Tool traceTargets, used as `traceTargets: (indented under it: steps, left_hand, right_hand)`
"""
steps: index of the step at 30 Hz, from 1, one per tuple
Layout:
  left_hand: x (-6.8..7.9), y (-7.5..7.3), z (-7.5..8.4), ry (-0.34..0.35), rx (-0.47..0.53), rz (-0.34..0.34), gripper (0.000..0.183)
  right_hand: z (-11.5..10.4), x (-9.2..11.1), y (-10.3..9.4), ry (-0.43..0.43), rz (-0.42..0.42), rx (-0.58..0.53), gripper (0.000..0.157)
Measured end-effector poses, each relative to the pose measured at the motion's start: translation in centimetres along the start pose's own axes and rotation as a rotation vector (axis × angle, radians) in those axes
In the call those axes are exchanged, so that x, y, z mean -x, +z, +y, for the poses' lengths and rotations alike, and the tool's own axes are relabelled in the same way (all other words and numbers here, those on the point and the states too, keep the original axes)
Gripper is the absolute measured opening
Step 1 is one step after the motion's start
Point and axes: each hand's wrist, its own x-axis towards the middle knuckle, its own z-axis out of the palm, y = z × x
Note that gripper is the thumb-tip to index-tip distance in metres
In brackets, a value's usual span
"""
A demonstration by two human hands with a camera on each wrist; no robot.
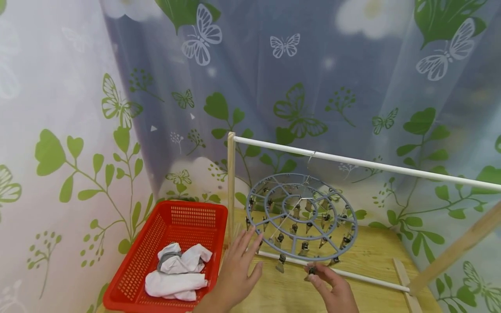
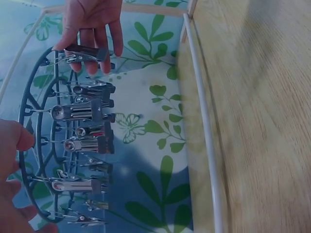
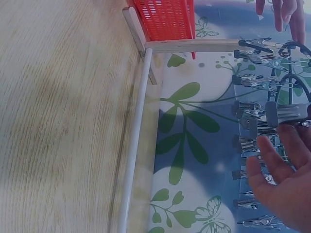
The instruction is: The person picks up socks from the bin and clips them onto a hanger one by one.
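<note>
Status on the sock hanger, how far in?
Done: round clip hanger hangs on the white rail. In hand: right hand pinches a front clip; left hand touches the rim, fingers straight. Left: no clip holds anything, and the white socks lie in the red basket.

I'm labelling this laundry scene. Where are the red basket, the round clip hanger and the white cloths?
red basket [image 1: 219, 208]: head view, far right rim corner.
round clip hanger [image 1: 354, 230]: head view, grey outer ring.
white cloths [image 1: 176, 282]: head view, lower folded piece.

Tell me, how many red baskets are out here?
1. The red basket sits on the table's left side, beside the hanging clip rack, holding white cloths.
</note>
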Motion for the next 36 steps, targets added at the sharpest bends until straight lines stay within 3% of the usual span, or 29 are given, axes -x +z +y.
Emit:
traceTargets:
  steps: [19, 28, 36]
  left_hand:
    - [-0.1, -0.1, -0.3, -0.019, -0.045, -0.022, 0.069]
    - [0.1, -0.2, -0.5, -0.041, -0.040, 0.008, 0.070]
    - [0.3, -0.1, -0.6, -0.017, -0.032, 0.033, 0.071]
  right_hand:
    - [-0.4, 0.4, 0.8, -0.065, 0.068, 0.055, 0.035]
    - [-0.5, 0.5, 1.4, -0.110, 0.124, 0.052, 0.029]
    - [-0.2, 0.7, 1.8, -0.171, 0.149, 0.062, 0.023]
